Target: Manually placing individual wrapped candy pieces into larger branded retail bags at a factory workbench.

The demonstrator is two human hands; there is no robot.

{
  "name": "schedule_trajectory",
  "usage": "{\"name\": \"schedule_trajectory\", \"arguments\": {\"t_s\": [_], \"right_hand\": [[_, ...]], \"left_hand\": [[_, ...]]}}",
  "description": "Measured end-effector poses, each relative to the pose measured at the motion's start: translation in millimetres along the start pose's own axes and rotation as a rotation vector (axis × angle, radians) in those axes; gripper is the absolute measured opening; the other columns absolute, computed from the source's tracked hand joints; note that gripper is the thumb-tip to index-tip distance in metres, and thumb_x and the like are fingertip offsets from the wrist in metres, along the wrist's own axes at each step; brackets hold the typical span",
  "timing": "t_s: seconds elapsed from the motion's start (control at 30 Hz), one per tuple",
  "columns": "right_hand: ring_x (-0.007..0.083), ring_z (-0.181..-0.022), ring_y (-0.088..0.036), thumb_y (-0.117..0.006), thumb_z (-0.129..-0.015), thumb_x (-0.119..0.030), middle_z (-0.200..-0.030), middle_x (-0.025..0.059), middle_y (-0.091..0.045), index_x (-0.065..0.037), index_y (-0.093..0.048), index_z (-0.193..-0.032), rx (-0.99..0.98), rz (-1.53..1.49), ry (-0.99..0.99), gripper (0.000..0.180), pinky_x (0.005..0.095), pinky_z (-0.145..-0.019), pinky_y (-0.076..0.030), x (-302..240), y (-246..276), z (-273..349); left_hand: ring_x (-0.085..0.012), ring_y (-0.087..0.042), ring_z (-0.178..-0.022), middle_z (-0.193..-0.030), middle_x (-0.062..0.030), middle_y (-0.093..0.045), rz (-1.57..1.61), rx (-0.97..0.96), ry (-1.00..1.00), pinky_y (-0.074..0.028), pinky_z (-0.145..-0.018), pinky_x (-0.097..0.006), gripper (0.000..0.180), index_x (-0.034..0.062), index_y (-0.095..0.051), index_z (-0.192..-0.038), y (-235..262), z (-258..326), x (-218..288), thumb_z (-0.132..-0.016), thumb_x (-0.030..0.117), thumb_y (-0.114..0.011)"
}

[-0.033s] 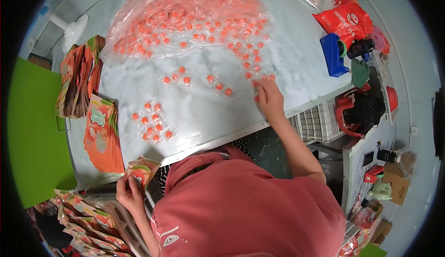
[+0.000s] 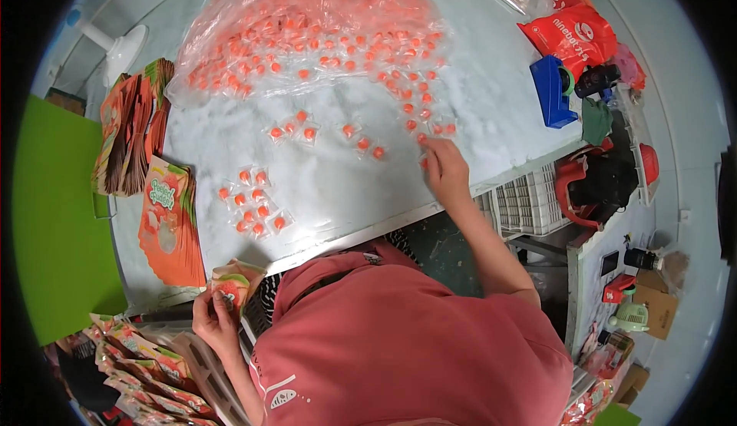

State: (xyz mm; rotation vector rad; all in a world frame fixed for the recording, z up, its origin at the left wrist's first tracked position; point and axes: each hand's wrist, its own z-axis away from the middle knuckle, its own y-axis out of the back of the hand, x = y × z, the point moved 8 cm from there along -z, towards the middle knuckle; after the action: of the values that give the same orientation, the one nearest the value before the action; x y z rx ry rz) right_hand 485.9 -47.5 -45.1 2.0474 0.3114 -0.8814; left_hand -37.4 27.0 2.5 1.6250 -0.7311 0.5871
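My left hand (image 2: 214,323) is closed on the edge of a printed pouch (image 2: 244,282), just off the table's near edge at lower left. Over the table's right part, my right hand (image 2: 448,171) has its fingers bent together at a wrapped candy (image 2: 422,139), which shows at the fingertips. Another orange candy sits by the thumb; the palm hides what lies beneath it. A cluster of small orange candies in clear wrappers (image 2: 254,200) lies at left, with smaller groups (image 2: 363,143) in the middle. At the back spreads a large clear bag (image 2: 307,31) full of the same candies.
Stacks of flat pouches (image 2: 170,226) stand along the table's left side. More pouches (image 2: 150,364) fill a crate at lower left. To the right are a blue tape dispenser (image 2: 554,92), a red bag (image 2: 572,36) and a white plastic basket (image 2: 528,202) below the table edge.
My right hand has shifted very slightly toward me, and two candies beyond its fingers show more fully. My left hand and the pouch stay put.
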Motion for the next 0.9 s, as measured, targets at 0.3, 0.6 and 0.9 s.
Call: {"name": "schedule_trajectory", "arguments": {"t_s": [0.3, 0.6, 0.9], "right_hand": [[0.0336, -0.11, -0.058, -0.053, -0.089, 0.006, -0.131, 0.0198, -0.052, -0.002, -0.058, -0.124, -0.11, -0.202, 0.056, 0.037, 0.0344, -0.089, -0.05, -33.0, -66.5, 19.0], [0.0381, -0.135, -0.037, -0.074, -0.082, -0.028, -0.148, 0.0199, -0.035, -0.009, -0.047, -0.14, -0.189, 0.052, 0.202, 0.067, 0.048, -0.105, -0.038, -54.5, -110.6, -16.3], [0.0382, -0.145, -0.023, -0.079, -0.069, -0.054, -0.155, 0.0129, -0.028, -0.023, -0.046, -0.144, -0.344, 0.138, 0.497, 0.088, 0.071, -0.108, -0.021, -105.5, -190.3, -64.9]], "left_hand": [[-0.0052, -0.047, -0.065, -0.075, -0.0001, -0.056, 0.007, -0.036, 0.002, -0.041, -0.057, -0.021, 0.018, -0.0028, -0.063, -0.095, -2.7, -2.3, 5.7, -0.098, 0.015, -0.062], [-0.0079, -0.052, -0.068, -0.077, -0.0048, -0.062, -0.009, 0.008, -0.018, -0.045, -0.061, -0.024, 0.015, -0.0029, -0.065, -0.095, 2.9, 0.1, 15.2, -0.095, 0.012, -0.064], [-0.0065, -0.053, -0.068, -0.077, -0.0037, -0.063, -0.032, 0.052, -0.031, -0.045, -0.061, -0.023, 0.014, -0.0027, -0.065, -0.098, 14.9, 5.3, 20.8, -0.096, 0.011, -0.062]]}}
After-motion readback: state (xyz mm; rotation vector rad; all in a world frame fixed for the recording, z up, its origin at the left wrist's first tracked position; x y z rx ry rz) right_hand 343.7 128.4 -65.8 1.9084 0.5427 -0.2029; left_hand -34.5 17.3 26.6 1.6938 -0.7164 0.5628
